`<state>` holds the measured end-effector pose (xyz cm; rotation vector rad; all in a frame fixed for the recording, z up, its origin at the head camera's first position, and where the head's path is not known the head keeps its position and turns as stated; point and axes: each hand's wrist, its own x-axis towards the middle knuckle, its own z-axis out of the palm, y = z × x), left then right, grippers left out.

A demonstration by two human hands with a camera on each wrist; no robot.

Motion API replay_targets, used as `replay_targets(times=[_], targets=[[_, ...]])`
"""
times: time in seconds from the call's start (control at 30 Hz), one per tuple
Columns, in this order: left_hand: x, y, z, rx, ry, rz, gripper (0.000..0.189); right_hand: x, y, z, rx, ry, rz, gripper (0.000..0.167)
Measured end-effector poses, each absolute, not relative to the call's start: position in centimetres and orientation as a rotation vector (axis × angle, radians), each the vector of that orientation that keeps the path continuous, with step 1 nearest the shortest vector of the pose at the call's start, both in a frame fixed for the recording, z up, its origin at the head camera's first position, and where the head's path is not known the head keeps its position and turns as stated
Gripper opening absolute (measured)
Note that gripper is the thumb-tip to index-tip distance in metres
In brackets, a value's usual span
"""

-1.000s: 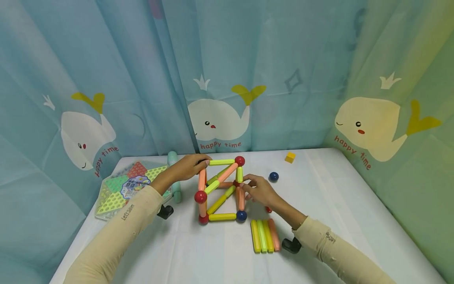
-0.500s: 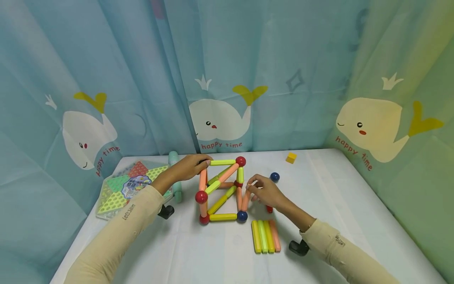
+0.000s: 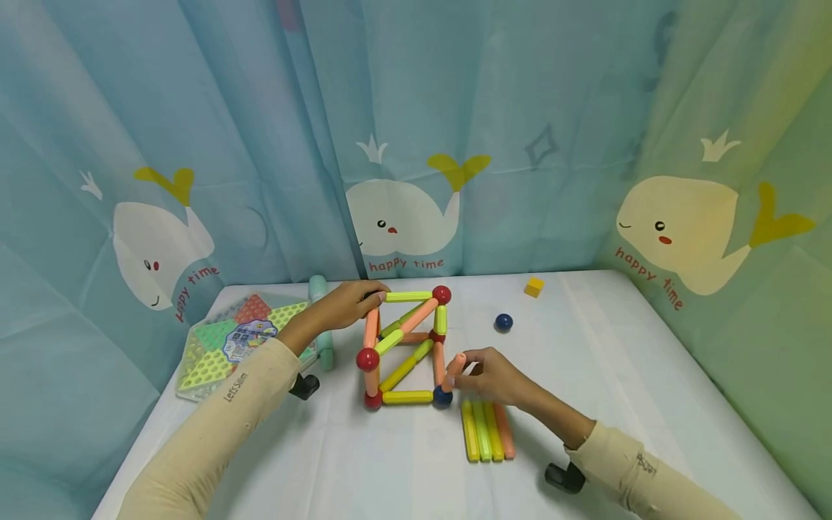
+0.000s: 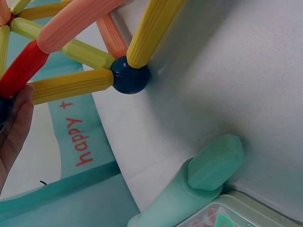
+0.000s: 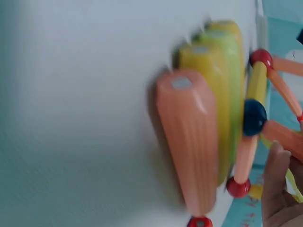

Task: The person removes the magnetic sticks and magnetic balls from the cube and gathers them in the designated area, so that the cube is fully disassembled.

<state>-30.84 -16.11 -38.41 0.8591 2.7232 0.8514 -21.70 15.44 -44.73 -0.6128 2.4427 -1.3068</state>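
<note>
A frame of magnetic rods [image 3: 407, 397] and balls stands mid-table, with a red ball [image 3: 367, 359] at its near upper left corner. My left hand [image 3: 344, 305] holds its far upper left corner, fingers around a dark blue ball [image 4: 4, 112] where yellow and red rods meet. My right hand [image 3: 495, 376] pinches a salmon rod [image 3: 456, 367] near its free upper end. That rod leans to the right, its lower end at the blue ball [image 3: 443, 396] of the near bottom right corner. Fingers partly cover the rod in the right wrist view.
Several loose rods [image 3: 487, 432] lie side by side below my right hand. A loose blue ball [image 3: 503, 323] and a yellow block [image 3: 534, 287] sit farther back. A clear box [image 3: 195, 386] of colored pieces and a mint-green cylinder [image 3: 318, 287] are at left.
My right hand has drawn a salmon rod away from the frame's right upright and tilted it, moving right and nearer. The left hand has stayed on its corner.
</note>
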Motion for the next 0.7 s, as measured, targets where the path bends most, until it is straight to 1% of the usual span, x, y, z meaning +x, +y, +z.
replay_targets(times=[0.1,0.2,0.47,0.7], targets=[[-30.79,-16.08,-38.28,0.866,2.721,0.845,0.041,-21.13,15.21,-45.14,-0.762,2.445,-1.212,0.014],[-30.75,-15.98,-38.1,0.878,2.719,0.848,0.04,-20.69,15.01,-45.18,-0.824,2.459,-1.148,0.011],[-30.74,-15.87,-38.01,0.872,2.722,0.848,0.041,-20.61,14.64,-44.78,-0.756,2.532,-1.048,0.015],[-30.66,-16.03,-38.18,0.86,2.722,0.841,0.041,-20.61,14.9,-44.28,-0.778,2.575,-1.087,0.013]])
